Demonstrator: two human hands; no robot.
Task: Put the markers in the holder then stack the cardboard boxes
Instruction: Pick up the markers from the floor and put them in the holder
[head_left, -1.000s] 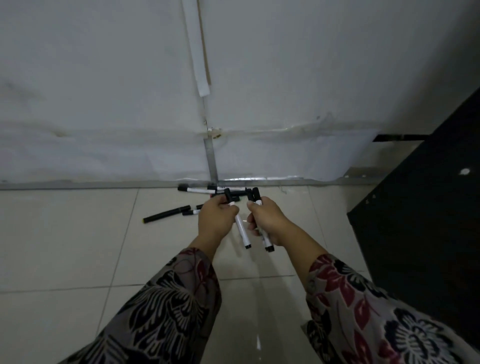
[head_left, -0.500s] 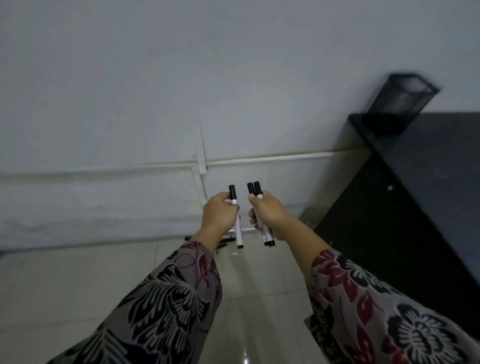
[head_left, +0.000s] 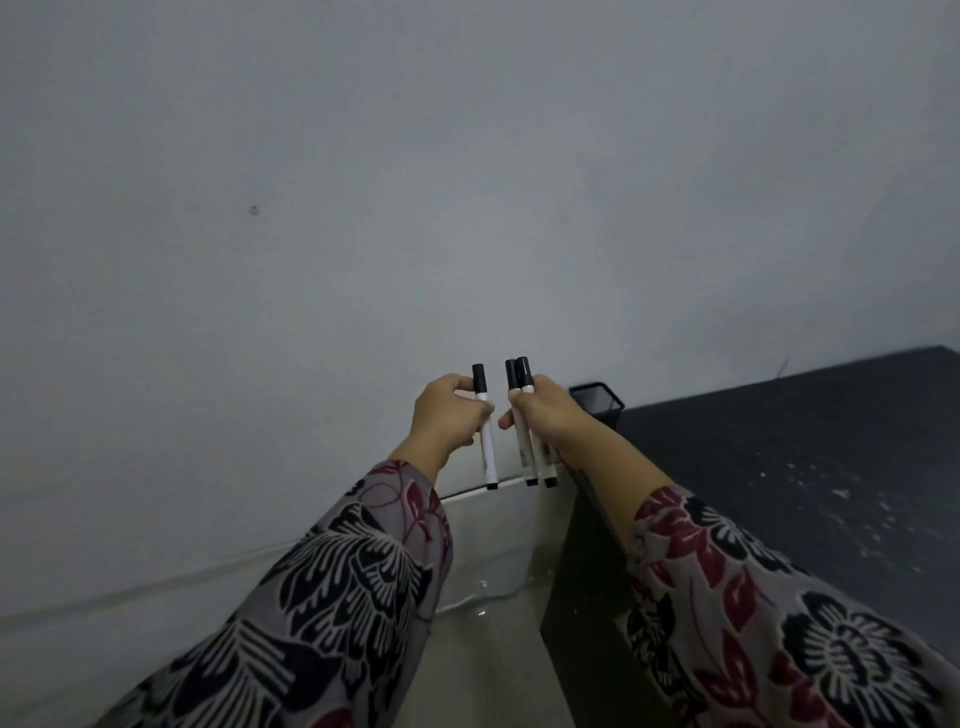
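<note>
- Left hand grips one upright marker.
- Right hand grips two markers, caps up.
- Black mesh holder stands on the dark tabletop, just behind the right hand.

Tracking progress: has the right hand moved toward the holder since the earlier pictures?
Yes. The right hand, gripping two markers, has come up and right, now beside the holder on the desk.

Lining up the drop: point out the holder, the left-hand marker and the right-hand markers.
holder (head_left: 598, 401), head view, mesh wall.
left-hand marker (head_left: 489, 457), head view, lower white barrel.
right-hand markers (head_left: 527, 457), head view, lower white barrel of the left one.
</note>
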